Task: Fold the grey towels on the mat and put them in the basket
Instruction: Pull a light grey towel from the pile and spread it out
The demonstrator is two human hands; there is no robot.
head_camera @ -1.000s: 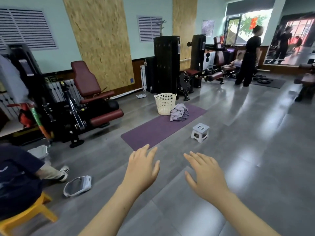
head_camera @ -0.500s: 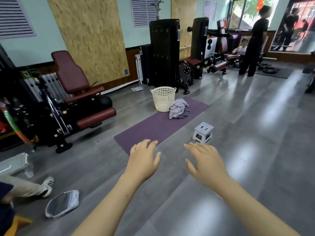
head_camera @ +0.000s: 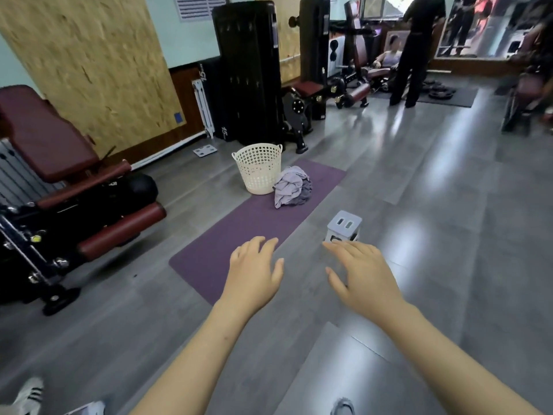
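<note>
The grey towels lay crumpled on the purple mat, touching the basket. Both the left hand and right hand were empty, fingers loosely spread. Best to kneel close, then pull one towel free and flatten it.

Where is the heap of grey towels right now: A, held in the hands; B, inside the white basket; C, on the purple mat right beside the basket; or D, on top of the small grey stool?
C: the grey towels lie in a crumpled heap on the purple mat, right beside the white basket, while the left hand and right hand are held out, holding nothing.
</note>
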